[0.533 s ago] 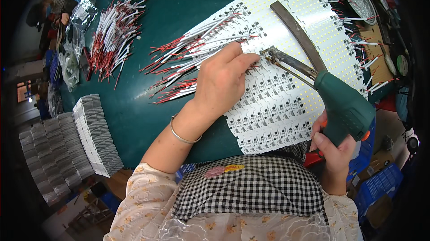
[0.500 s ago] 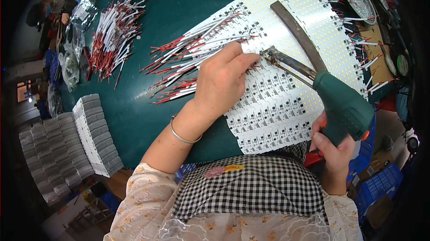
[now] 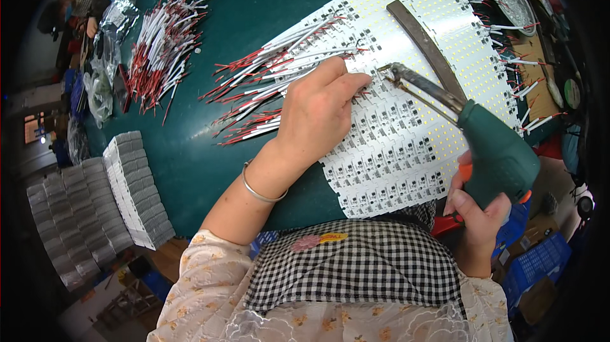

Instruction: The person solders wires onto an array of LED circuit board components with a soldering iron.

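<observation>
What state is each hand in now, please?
Left hand: pinched closed over the white circuit boards; what it holds cannot be told.
Right hand: closed, holding the green soldering gun.

On the tabletop (image 3: pixel 197 170), circuit boards (image 3: pixel 397 170) reach from the near edge toward the far right, a bar (image 3: pixel 427 49) on them. Wires (image 3: pixel 289 41) overlap their left side; a wire pile (image 3: pixel 166 43) lies nearer the left edge. Stacked strips (image 3: pixel 135 192) stand by the near left corner; a dish (image 3: pixel 512 0) sits right.

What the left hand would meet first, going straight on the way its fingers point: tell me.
Probably the iron tip, just beyond the fingertips of the left hand, toward the upper right. Depth is unclear in this one view; the fingers could brush the boards beneath first.
</observation>
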